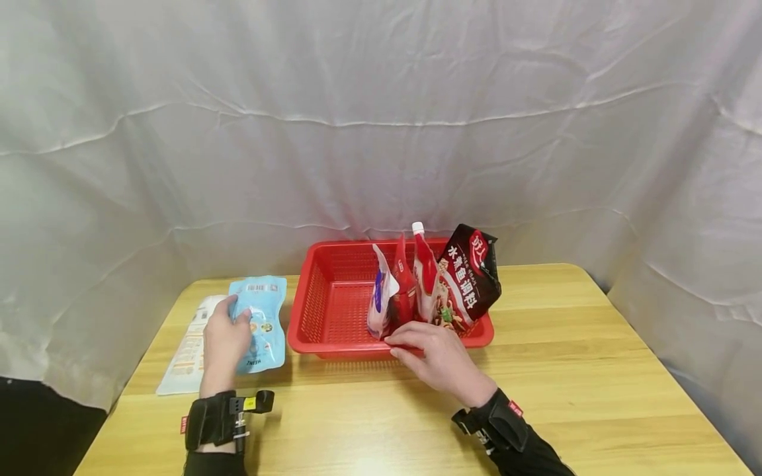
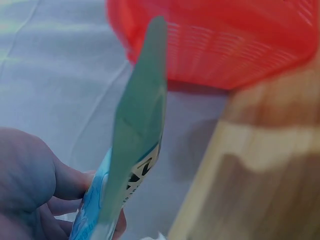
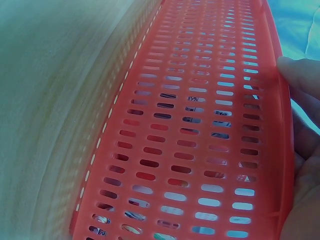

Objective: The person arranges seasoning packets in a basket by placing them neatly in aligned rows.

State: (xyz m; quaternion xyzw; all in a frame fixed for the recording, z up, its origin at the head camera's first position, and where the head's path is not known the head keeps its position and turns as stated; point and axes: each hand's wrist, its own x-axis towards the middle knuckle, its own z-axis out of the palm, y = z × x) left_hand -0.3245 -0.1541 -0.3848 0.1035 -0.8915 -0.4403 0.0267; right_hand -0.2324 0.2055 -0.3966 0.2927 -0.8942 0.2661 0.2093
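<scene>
My left hand [image 1: 225,337] pinches a light blue Heinz pouch [image 1: 268,334] by its left side, thumb on the printed front. Seen edge-on in the left wrist view, the pouch [image 2: 137,120] stands between thumb and fingers. At the front rim of a red plastic basket [image 1: 339,348], my right hand [image 1: 437,360] grips the edge. The right wrist view has the thumb [image 3: 300,75] against the basket's rim [image 3: 285,130], the other fingers partly hidden behind it. Upright in the basket's right half are a white-and-purple packet [image 1: 379,297], a red packet [image 1: 403,284], a white-capped red pouch [image 1: 425,271] and a black seasoning packet [image 1: 470,271].
A white pouch [image 1: 187,357] lies flat on the wooden table [image 1: 357,423], partly under the blue pouch and left hand. Grey cloth [image 1: 381,172] hangs behind the table and along both sides. The black packet leans out over the basket's right end.
</scene>
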